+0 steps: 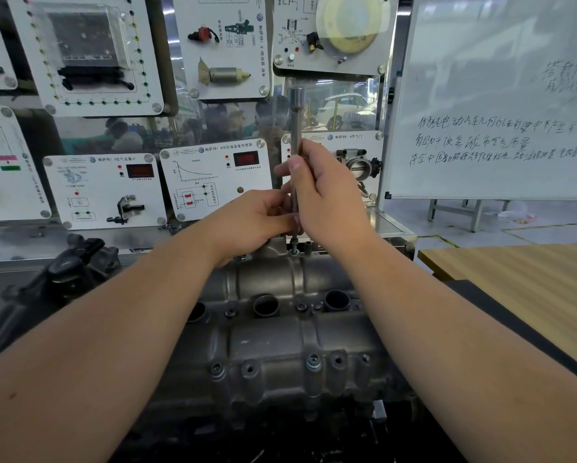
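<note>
The extension bar stands upright at the far edge of the engine cover, with its lower tip seated on a bolt and its wider end up in front of the wall panels. You hold it vertical, I judge, so the tip stays square on the bolt head and does not slip off.

Your left hand pinches the bar low down, fingers curled round it just above the bolt. That looks like a guiding grip that steadies the tip. Your right hand wraps the shaft higher up with the thumb lying along it, which is probably the grip that does the turning (with no ratchet on top, your fingers have to spin it).

To the left of the cover lies a black housing. Behind it, a row of white training panels with diagrams, red displays and mounted parts runs across the wall. The grey cast cover has round bores along its middle, and another bolt stands in its near edge. To the right a whiteboard carries handwriting, and below it is the corner of a wood-topped desk, well apart from the work.
</note>
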Motion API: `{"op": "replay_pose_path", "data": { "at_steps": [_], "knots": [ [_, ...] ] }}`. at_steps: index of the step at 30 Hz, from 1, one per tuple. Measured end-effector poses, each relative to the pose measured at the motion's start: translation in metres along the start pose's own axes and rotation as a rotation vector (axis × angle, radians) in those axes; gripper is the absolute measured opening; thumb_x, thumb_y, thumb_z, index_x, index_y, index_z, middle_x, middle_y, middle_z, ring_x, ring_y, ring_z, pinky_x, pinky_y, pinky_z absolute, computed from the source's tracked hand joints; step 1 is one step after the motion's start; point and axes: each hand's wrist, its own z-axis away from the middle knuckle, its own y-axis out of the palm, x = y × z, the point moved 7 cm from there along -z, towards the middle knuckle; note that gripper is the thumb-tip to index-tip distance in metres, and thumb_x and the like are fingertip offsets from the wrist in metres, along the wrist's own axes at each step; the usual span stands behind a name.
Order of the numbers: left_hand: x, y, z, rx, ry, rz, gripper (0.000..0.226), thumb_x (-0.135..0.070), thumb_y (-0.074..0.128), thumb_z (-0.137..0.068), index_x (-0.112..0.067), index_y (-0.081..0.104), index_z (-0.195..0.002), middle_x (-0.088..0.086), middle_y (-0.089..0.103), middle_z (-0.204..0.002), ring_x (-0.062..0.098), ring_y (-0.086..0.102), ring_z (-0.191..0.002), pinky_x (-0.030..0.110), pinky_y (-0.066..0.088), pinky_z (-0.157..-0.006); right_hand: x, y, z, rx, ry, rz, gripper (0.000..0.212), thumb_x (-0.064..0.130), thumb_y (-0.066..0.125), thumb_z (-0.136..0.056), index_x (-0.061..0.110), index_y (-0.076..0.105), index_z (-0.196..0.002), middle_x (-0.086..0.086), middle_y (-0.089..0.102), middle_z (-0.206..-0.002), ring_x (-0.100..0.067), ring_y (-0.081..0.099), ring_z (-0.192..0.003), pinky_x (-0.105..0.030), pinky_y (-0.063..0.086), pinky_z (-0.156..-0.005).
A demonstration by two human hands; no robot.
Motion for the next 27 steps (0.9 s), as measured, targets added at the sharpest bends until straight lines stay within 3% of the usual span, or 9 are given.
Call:
{"op": "replay_pose_path", "data": {
  "at_steps": [3,7,10,12,15,18,22,25,27],
  "knots": [
    [-0.005,0.001,0.001,0.001,0.025,-0.029,0.021,-0.015,0.069,-0.097,-0.008,0.069,-0.117,0.013,0.075,-0.11,0.027,0.068,-0.108,0.037,0.052,-0.097,0.001,0.0,0.002,0.003,0.004,-0.022,0.035,0.022,0.058,-0.102,0.018,0.054,-0.137,0.006,0.074,-0.104,-0.007,0.067,-0.093,-0.028,0.052,-0.085],
    [-0.006,0.002,0.001,0.002,0.031,-0.069,0.022,-0.019,0.072,-0.095,-0.014,0.069,-0.116,0.017,0.073,-0.109,0.035,0.067,-0.107,0.051,0.052,-0.098,0.003,-0.003,0.002,-0.03,-0.026,0.016,0.028,0.017,0.061,-0.1,0.014,0.062,-0.128,0.005,0.072,-0.099,-0.011,0.066,-0.091,-0.033,0.052,-0.086],
    [-0.004,0.004,0.002,0.045,-0.004,-0.101,0.022,-0.015,0.079,-0.088,-0.017,0.071,-0.108,0.015,0.074,-0.105,0.034,0.069,-0.104,0.049,0.055,-0.098,0.002,-0.001,0.001,0.001,-0.038,0.038,0.02,0.013,0.052,-0.103,0.007,0.062,-0.119,0.0,0.073,-0.096,-0.017,0.068,-0.085,-0.04,0.054,-0.081],
    [0.0,0.006,0.001,0.073,-0.031,-0.23,0.02,-0.016,0.08,-0.085,-0.014,0.071,-0.103,0.014,0.073,-0.096,0.034,0.067,-0.095,0.045,0.055,-0.087,0.001,0.0,0.0,0.018,-0.026,0.037,0.024,0.013,0.047,-0.106,0.009,0.058,-0.126,0.008,0.071,-0.101,-0.009,0.069,-0.084,-0.032,0.056,-0.078],
    [0.001,0.01,-0.001,0.106,-0.038,-0.446,0.015,-0.023,0.076,-0.088,-0.016,0.069,-0.1,0.002,0.066,-0.083,0.019,0.061,-0.078,0.031,0.042,-0.065,0.003,0.001,0.001,0.03,-0.042,0.039,0.031,0.014,0.044,-0.107,0.011,0.052,-0.137,0.013,0.069,-0.106,-0.001,0.069,-0.083,-0.02,0.05,-0.072],
    [0.001,0.012,-0.002,0.123,-0.022,-0.53,0.021,-0.026,0.073,-0.092,-0.013,0.069,-0.107,0.004,0.069,-0.094,0.018,0.064,-0.087,0.035,0.05,-0.078,0.004,0.001,0.002,0.016,-0.064,0.028,0.033,0.013,0.045,-0.107,0.011,0.052,-0.138,0.014,0.067,-0.105,0.002,0.068,-0.082,-0.015,0.047,-0.07],
    [0.003,0.012,-0.003,0.136,-0.018,-0.544,0.023,-0.028,0.074,-0.093,-0.017,0.072,-0.113,0.001,0.07,-0.1,0.014,0.064,-0.092,0.032,0.051,-0.083,0.001,-0.007,0.001,-0.075,-0.054,-0.015,0.038,0.015,0.042,-0.108,0.009,0.047,-0.145,0.009,0.068,-0.108,0.004,0.065,-0.08,-0.028,0.054,-0.077],
    [0.003,0.01,-0.004,0.126,-0.006,-0.519,0.007,-0.031,0.075,-0.093,-0.029,0.069,-0.097,-0.012,0.066,-0.094,0.004,0.06,-0.086,0.02,0.042,-0.069,-0.003,-0.014,-0.002,-0.141,0.0,-0.041,0.043,0.017,0.042,-0.108,0.01,0.043,-0.15,0.006,0.07,-0.113,0.005,0.064,-0.079,-0.034,0.057,-0.083],
    [0.003,0.009,-0.004,0.11,-0.006,-0.482,0.012,-0.033,0.075,-0.093,-0.032,0.065,-0.087,-0.012,0.065,-0.087,0.002,0.058,-0.079,0.02,0.037,-0.064,-0.004,-0.015,-0.002,-0.145,0.003,-0.017,0.042,0.017,0.043,-0.108,0.01,0.044,-0.149,0.005,0.071,-0.112,0.003,0.065,-0.08,-0.037,0.058,-0.086]
  ]
}}
